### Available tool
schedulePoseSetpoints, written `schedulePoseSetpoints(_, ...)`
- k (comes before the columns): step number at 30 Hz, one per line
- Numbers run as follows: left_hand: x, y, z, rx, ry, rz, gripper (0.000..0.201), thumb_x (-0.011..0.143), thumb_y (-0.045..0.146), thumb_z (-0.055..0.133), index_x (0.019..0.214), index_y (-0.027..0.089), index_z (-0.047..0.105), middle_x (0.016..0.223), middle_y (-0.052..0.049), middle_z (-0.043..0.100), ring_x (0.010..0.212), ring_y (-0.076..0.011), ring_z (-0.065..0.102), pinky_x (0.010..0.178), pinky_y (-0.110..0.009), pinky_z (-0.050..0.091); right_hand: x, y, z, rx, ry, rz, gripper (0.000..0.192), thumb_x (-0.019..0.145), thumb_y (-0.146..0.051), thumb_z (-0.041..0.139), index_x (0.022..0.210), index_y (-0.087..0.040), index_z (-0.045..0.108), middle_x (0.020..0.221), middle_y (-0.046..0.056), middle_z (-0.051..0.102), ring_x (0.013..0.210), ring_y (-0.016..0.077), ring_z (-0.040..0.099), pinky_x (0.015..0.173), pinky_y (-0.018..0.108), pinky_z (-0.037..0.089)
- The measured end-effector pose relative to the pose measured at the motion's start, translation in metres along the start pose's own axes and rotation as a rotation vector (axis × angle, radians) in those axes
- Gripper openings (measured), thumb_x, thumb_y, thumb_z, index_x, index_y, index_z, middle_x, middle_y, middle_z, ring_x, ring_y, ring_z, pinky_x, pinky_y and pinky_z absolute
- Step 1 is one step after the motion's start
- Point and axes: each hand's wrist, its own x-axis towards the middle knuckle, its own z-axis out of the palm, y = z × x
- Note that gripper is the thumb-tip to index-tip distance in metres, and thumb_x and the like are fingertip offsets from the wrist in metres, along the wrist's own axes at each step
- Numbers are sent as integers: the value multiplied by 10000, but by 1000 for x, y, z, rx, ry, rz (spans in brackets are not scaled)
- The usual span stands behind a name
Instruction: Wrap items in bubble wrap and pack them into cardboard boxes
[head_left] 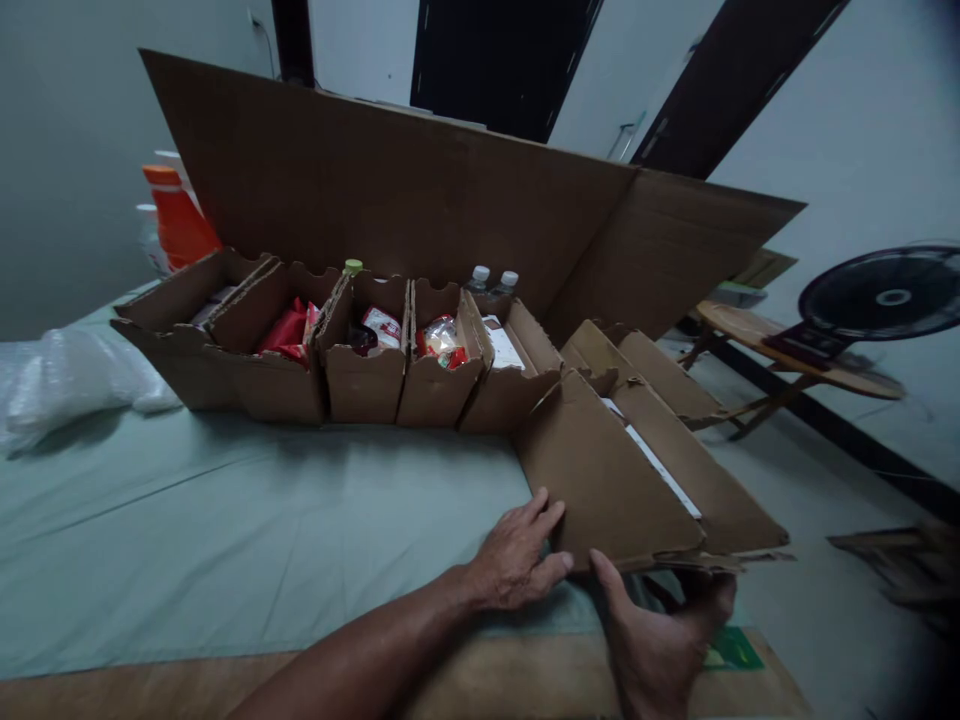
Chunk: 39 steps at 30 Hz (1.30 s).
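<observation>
Down near the front edge of the sheet-covered table [225, 520], the left hand [517, 555] lies flat, fingers spread, against a cardboard box [600, 480]; the right hand [660, 640] grips the box's near edge from below.

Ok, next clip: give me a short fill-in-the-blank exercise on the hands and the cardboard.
1. The left hand rests its fingers on the near edge of a flat ____ panel.
2. The right hand grips that panel from ____, thumb on top.
3. The row of open boxes stands on a pale ____ sheet.
4. Two bottles behind the row have ____ caps.

Missing words: cardboard; below; green; white
</observation>
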Motion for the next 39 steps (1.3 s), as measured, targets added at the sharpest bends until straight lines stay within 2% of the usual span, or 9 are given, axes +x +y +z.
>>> schedulePoseSetpoints(6,-1,0,1,-11,20,-3,694,961,471,457,1545,118,332,1636,-186,272,1513,-312,284,1226,-500,288,-2,-5,1,-49,51,-36,1062,622,-560,854,1475,-121,400,1334,191,555,1195,350,562,1034,563,443)
schedulePoseSetpoints(13,0,5,-2,-44,28,-10,715,927,467,504,1528,103,370,1623,-203,285,1502,-344,299,1209,-539,304,4,12,25,-61,94,-113,1209,620,-585,853,1547,-84,260,1454,253,468,1321,382,497,1077,564,422)
schedulePoseSetpoints(16,0,3,-1,-56,26,-12,729,921,454,501,1536,91,352,1616,-207,302,1502,-336,303,1213,-531,299,17,11,43,-70,82,-154,1191,642,-594,835,1541,-64,260,1479,261,432,1372,385,441,1131,564,359)
schedulePoseSetpoints(20,0,-4,7,-90,63,-7,724,921,444,499,1534,86,356,1601,-197,349,1496,-316,325,1228,-519,276,41,5,78,-101,29,-78,1211,657,-664,778,1535,-37,226,1512,291,358,1414,407,359,1166,588,276)
schedulePoseSetpoints(22,-1,-9,11,-109,106,-5,715,925,448,496,1520,70,377,1584,-202,385,1478,-316,361,1227,-511,285,53,4,98,-106,0,-47,1210,667,-678,753,1527,-18,215,1507,309,349,1418,418,338,1165,595,265)
schedulePoseSetpoints(25,-1,-14,14,-146,145,-1,695,931,459,498,1526,120,380,1571,-167,425,1447,-317,409,1204,-517,331,63,6,116,-108,-26,-54,1171,675,-674,743,1514,-26,247,1500,312,354,1421,423,321,1149,601,279)
schedulePoseSetpoints(29,1,-13,13,-161,140,9,665,932,450,503,1503,120,418,1537,-170,472,1411,-317,454,1189,-496,361,60,14,116,-101,-54,-64,1059,719,-675,701,1488,-56,316,1466,285,413,1386,396,385,1130,577,319)
schedulePoseSetpoints(33,1,-13,15,-151,164,-6,626,929,449,504,1469,135,467,1509,-165,507,1389,-311,481,1185,-492,367,61,21,115,-96,-72,-51,1066,724,-652,703,1499,-51,286,1462,279,430,1357,366,441,1118,525,363)
schedulePoseSetpoints(39,1,-13,15,-167,167,29,594,924,426,506,1452,157,476,1474,-146,542,1354,-303,508,1163,-498,392,68,21,128,-103,-75,-41,1024,741,-586,699,1503,-49,274,1467,286,428,1369,370,430,1118,519,359)
